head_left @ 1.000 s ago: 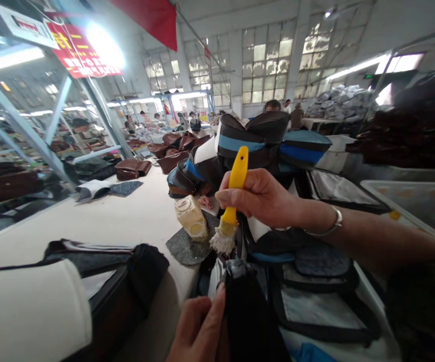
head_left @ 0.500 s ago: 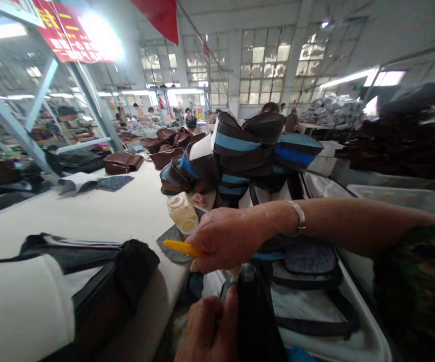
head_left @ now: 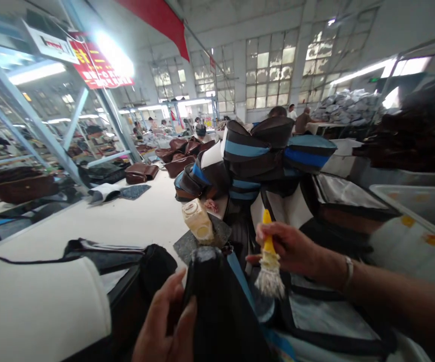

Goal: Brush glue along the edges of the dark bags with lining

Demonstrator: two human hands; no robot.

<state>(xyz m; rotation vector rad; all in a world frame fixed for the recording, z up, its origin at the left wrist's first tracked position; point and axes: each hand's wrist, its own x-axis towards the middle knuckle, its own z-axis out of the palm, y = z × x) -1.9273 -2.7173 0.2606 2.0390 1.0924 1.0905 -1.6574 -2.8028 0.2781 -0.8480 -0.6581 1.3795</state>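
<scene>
My right hand (head_left: 291,249) is closed round the yellow handle of a brush (head_left: 268,264), whose whitish bristles point down beside a black bag piece (head_left: 217,306) with a blue stripe. My left hand (head_left: 167,322) grips that black piece from the left at the bottom of the view, thumb against its side. A small cream jar (head_left: 198,223) stands on a dark grey pad (head_left: 202,241) just behind the piece. A silver bracelet sits on my right wrist.
A heap of black, blue and white bag parts (head_left: 255,156) rises behind the jar. Brown bags (head_left: 142,172) lie farther along the long white table (head_left: 127,221). A white and black bag (head_left: 44,306) lies at lower left. Metal racks stand left; people work in the distance.
My right hand drew the brush back to the right and turned it bristles down, away from the piece's top. The left hand raised the black piece higher.
</scene>
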